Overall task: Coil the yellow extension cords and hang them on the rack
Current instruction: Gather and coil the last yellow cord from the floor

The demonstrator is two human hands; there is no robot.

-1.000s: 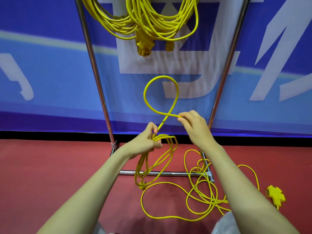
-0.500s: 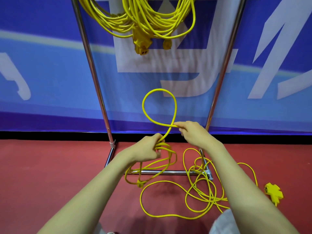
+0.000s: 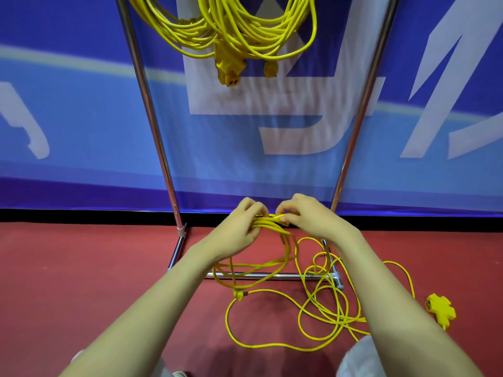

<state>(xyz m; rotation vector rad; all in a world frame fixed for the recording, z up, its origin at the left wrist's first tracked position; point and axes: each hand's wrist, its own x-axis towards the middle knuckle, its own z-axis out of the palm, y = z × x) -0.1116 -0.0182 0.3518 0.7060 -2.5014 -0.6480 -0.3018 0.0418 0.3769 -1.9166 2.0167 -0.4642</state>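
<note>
A blue banner (image 3: 81, 118) stood behind the red floor (image 3: 81, 281), and the chrome rack (image 3: 152, 126) rose from the floor's back edge. Finished yellow coils (image 3: 245, 31) already hung from its top. Much loose cord (image 3: 321, 317) still lay tangled on the floor by the right end of the rack's base, trailing to a yellow socket block (image 3: 442, 308) further right.

The growing coil (image 3: 261, 265) hung from the left hand (image 3: 239, 229), whose fingers were curled round the gathered turns. The right hand (image 3: 307, 216) pinched the strand just beside it. A moment before, the right hand had held an open loop up in the air. That loop had now been laid into the bundle, and the hands had met. So one more turn was added, but judging by the slack, several remained before hanging.
</note>
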